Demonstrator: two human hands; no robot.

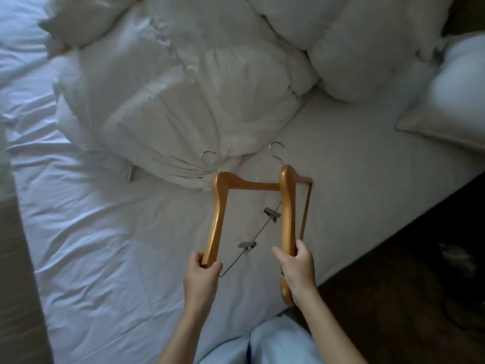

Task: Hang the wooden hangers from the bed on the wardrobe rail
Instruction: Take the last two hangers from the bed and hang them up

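hangers (217, 219): glossy wood | hooks (277, 151): shiny metal | sheet (105, 232): matt cloth

hangers (217, 219): 2, honey-orange wood, plain | hooks (276, 151): silver metal | clips (272, 214): 2, grey metal | sheet (105, 232): white, bluish tint at left, plain | duvet (183, 101): cream-white, plain | pillow (451, 106): white | floor (406, 298): dark brown | clothing (275, 345): pale blue with a dark blue line

Dim room: white-sheeted bed (105, 232), crumpled duvet (183, 88) and pillow (446, 101) beyond the fingers; dark wooden floor (406, 285) to their right.
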